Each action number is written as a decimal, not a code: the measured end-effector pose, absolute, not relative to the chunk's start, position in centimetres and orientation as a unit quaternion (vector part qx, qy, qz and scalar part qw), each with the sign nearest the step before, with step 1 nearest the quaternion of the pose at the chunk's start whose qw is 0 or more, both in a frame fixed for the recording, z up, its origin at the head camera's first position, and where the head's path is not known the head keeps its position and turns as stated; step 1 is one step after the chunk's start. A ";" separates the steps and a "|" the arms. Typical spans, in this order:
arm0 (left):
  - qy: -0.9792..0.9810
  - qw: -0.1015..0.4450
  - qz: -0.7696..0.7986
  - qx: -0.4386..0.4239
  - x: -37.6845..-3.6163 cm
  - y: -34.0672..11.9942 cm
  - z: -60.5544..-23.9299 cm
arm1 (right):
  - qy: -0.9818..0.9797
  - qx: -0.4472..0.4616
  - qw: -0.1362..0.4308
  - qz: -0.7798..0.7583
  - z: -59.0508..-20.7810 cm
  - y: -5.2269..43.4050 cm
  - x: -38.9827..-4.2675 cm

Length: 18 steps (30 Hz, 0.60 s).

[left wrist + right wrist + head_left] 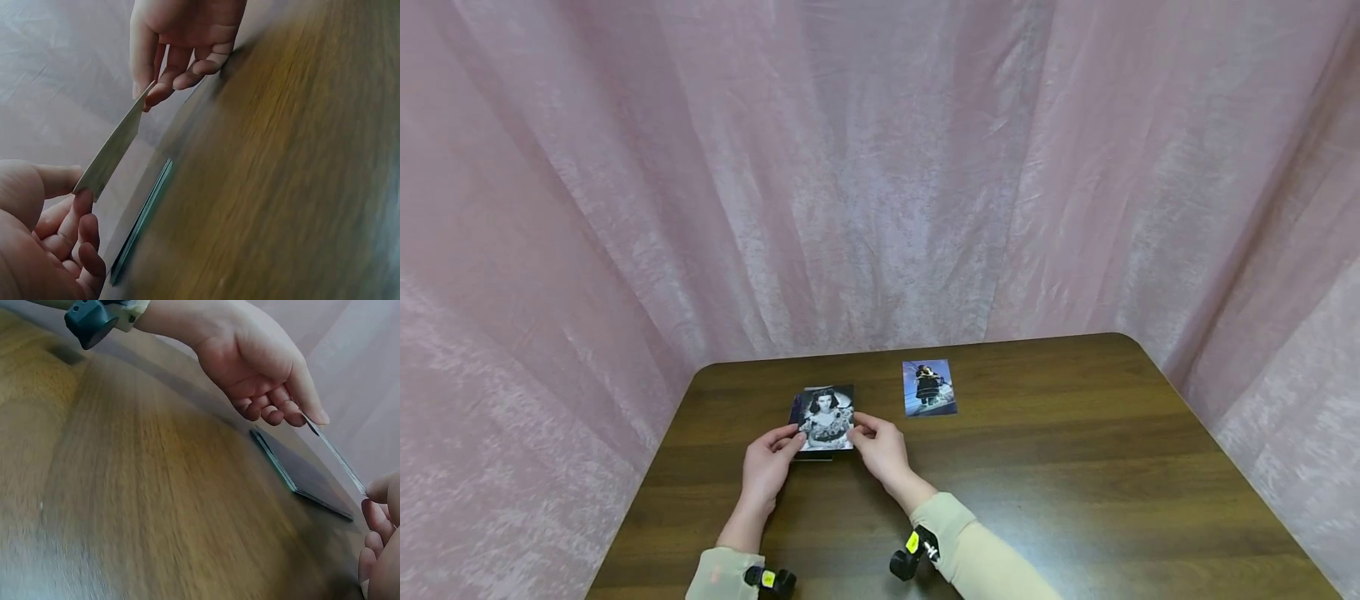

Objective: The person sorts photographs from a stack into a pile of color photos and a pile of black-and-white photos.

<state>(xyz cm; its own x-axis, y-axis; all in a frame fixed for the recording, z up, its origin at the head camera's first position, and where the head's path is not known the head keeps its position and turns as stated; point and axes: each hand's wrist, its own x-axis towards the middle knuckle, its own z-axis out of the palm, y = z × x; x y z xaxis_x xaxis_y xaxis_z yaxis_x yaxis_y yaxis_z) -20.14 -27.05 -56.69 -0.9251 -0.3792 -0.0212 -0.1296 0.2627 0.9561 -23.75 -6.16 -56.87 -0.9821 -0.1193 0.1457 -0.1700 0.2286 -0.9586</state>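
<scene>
Lower centre of the head view: left hand (767, 462) and right hand (880, 450) each pinch an opposite edge of the black-and-white portrait photo card (826, 419), lifted above a small card stack (303, 478) on the dark wooden tabletop (1075, 467). Judged light, thin, flexible; edges suit holding. Beyond, a blue photo card (929, 387) lies flat.

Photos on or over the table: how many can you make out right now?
3 at least: a black-and-white photo held above the table by the left hand and right hand, a small stack under it, count hidden, and a colour photo lying apart.
</scene>
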 end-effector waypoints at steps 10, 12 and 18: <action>-0.813 0.109 -0.557 0.129 -20.5 -25.2 -56.8 | -0.797 0.087 0.032 0.596 -57.2 -3.9 -24.6; -0.817 0.110 -0.553 0.119 -20.5 -24.8 -56.8 | -0.801 0.090 0.036 0.591 -57.3 -3.4 -24.7; -0.831 0.106 -0.538 0.091 -20.5 -23.9 -56.7 | -0.812 0.106 0.039 0.572 -57.4 -1.8 -24.7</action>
